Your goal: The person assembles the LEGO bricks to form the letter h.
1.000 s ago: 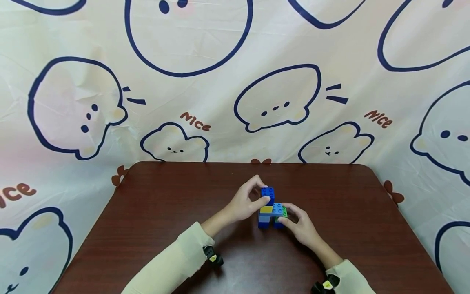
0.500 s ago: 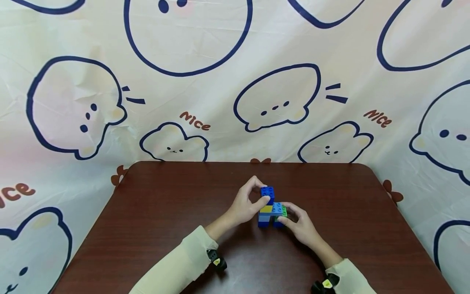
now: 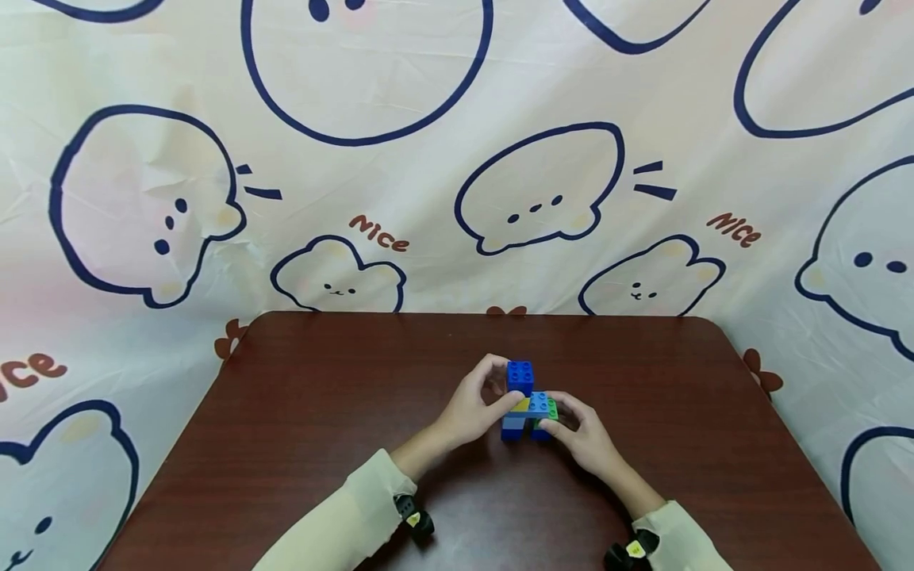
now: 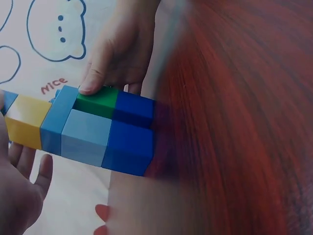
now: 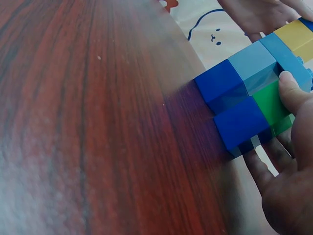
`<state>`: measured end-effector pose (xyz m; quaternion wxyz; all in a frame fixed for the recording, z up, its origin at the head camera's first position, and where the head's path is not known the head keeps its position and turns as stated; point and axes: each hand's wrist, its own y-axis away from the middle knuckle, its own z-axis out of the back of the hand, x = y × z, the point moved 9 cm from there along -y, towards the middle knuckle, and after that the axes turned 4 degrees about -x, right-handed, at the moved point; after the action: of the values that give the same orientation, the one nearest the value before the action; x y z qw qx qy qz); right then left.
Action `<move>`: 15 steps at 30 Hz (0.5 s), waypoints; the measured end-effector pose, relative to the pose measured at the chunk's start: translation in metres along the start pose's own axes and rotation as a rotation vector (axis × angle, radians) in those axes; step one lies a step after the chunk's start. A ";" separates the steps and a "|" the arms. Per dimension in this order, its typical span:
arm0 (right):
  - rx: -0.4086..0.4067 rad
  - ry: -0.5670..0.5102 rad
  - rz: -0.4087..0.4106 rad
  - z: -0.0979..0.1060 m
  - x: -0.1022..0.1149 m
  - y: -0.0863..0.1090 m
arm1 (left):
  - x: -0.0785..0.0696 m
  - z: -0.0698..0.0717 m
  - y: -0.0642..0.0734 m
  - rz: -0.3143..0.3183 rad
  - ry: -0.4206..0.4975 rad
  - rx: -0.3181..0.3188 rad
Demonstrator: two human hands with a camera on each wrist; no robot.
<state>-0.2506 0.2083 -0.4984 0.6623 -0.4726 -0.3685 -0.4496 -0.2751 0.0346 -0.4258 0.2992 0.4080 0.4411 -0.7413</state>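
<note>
A small structure of toy building bricks stands on the table between both hands. Two dark blue bricks form its feet, one of them the near foot brick. Above the other is a pale blue brick; a green brick tops the near foot. A longer light blue brick bridges the two stacks. On it sits a yellow brick, capped by a dark blue brick. My left hand holds the upper stack, thumb at the blue-yellow joint, fingers behind. My right hand pinches the green brick's side.
The brown wooden table has rounded far corners. Behind and beside it hangs a pale cloth printed with cartoon animals. A black camera is strapped at the left wrist, another camera at the right.
My left hand has slid slightly down the upper stack, its thumb dropping from the top dark blue brick towards the yellow one. My right hand and the structure stay in place.
</note>
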 end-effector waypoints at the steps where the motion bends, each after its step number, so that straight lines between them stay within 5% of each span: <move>1: -0.001 -0.002 -0.002 0.000 0.000 0.000 | 0.001 0.001 0.001 0.005 -0.008 -0.003; 15: 0.005 0.012 0.001 -0.001 -0.003 -0.001 | 0.018 0.004 0.011 0.052 0.004 -0.020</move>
<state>-0.2523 0.2081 -0.5015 0.6659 -0.4686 -0.3654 -0.4511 -0.2761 0.0250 -0.4452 0.3215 0.4179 0.4385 -0.7278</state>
